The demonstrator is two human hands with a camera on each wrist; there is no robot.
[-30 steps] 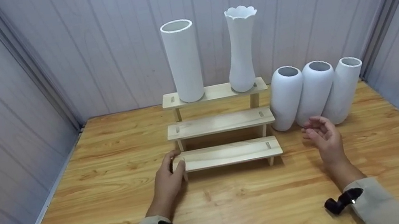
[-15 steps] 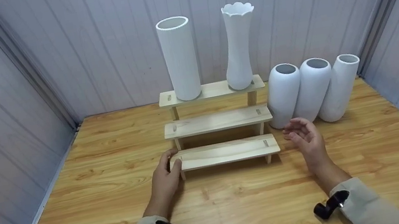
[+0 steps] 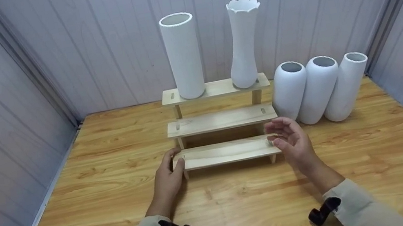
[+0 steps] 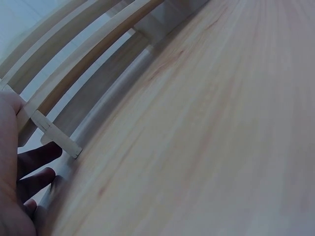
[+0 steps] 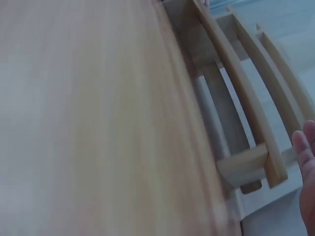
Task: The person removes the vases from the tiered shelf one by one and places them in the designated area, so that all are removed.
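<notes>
Stand [image 3: 221,121] sits on table [image 3: 223,212], 3 short vases [image 3: 317,88] just beside its R end; straight vase [image 3: 184,60] & wavy vase [image 3: 244,47] upright on top shelf [image 3: 220,87]. L hand [image 3: 168,181] grips bottom shelf's [image 3: 225,154] L end, thumb & fingers curled round it. R hand [image 3: 296,146] half open, nothing held, at R end; can't tell if touching. Risk, prob.: jerking/tilting stand topples tall pair, esp. narrow-looking wavy one; R-ward shove might knock short vases.

Left hand [image 3: 168,179] (seemingly gripping), right hand [image 3: 294,145] loosely curved.
</notes>
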